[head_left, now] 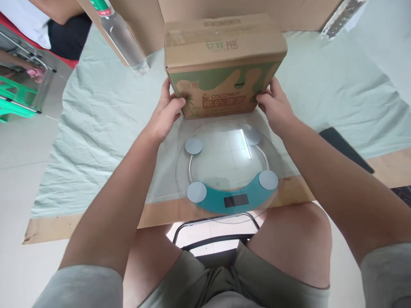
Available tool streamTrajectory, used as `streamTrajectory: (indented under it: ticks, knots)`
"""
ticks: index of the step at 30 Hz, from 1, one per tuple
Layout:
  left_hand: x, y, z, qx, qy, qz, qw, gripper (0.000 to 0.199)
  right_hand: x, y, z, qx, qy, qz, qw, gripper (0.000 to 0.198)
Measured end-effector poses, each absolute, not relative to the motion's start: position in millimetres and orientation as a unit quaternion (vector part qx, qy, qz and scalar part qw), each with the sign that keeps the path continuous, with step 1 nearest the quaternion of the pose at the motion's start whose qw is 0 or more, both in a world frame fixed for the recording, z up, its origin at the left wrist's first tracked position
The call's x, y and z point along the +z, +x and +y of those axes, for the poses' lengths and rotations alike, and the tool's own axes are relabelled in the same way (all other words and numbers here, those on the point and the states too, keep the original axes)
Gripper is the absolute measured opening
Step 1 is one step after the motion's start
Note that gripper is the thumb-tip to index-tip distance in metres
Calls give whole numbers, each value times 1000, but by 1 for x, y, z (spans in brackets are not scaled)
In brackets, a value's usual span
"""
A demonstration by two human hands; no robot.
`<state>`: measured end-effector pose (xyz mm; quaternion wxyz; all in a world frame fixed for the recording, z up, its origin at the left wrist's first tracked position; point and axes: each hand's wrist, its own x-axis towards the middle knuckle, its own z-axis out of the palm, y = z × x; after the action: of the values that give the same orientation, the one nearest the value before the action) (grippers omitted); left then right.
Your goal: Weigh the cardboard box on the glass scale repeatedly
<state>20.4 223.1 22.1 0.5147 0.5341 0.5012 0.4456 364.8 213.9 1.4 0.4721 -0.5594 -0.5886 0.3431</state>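
Grey sleeves (83, 286) and olive shorts (272, 271) are seen closest to the camera, with both forearms stretched forward over the worktop (105, 115).

At the lower corners of a cardboard box (221, 87), the grip is closed from both sides: the left side is held by the left hand (167, 112), its thumb pressed on the printed front, and the right side is held likewise by the right hand (276, 107). The box is kept upright, just behind the scale (213, 203); whether its underside is borne by the worktop cannot be told. "COCONUT" is printed on its front, and its top is crossed by clear tape.

Nearer the person, the round glass scale is laid flat, its dark display turned toward the shorts and its front rim reaching past the worktop's edge. Beyond the right forearm, a dark slab (348, 149) is placed, partly hidden by the arm. Behind the box, cardboard panels (183, 10) are stood up. A clear bottle (125, 42) is set at the left panel, and a transparent container (340, 19) is seen at far right. A green stool (19, 102) and part of another person (61, 8) are glimpsed at left.
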Motion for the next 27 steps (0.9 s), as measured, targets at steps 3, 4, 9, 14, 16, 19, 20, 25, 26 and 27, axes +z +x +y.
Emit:
streamTrajectory:
  ticks: [3, 4, 9, 14, 16, 19, 20, 25, 26, 27]
  knots:
    - [26, 10, 172, 511, 503, 529, 454, 46, 8, 376, 160, 288, -629, -490, 530, 49]
    - [26, 7, 151, 524, 503, 530, 438, 34, 9, 379, 137, 267, -630, -484, 545, 41]
    - [15, -7, 62, 557, 486, 565, 367, 21, -3, 382, 38, 235, -654, -459, 553, 22]
    - [5, -13, 34, 456, 538, 589, 396, 43, -19, 376, 13, 248, -668, -443, 545, 29]
    - [4, -12, 33, 412, 557, 597, 404, 52, -22, 377, 15, 247, -666, -436, 553, 33]
    - [5, -7, 32, 370, 575, 610, 400, 62, -24, 379, 18, 248, -661, -426, 566, 38]
    - [6, -5, 32, 360, 579, 614, 397, 63, -25, 380, 19, 249, -659, -424, 569, 39]
    - [10, 1, 30, 320, 600, 627, 380, 56, -31, 381, 20, 255, -656, -416, 576, 44]
    - [10, 1, 30, 317, 603, 629, 375, 51, -32, 382, 20, 255, -656, -414, 577, 45]
    - [11, 1, 30, 314, 606, 629, 371, 46, -32, 382, 20, 255, -657, -412, 578, 45]
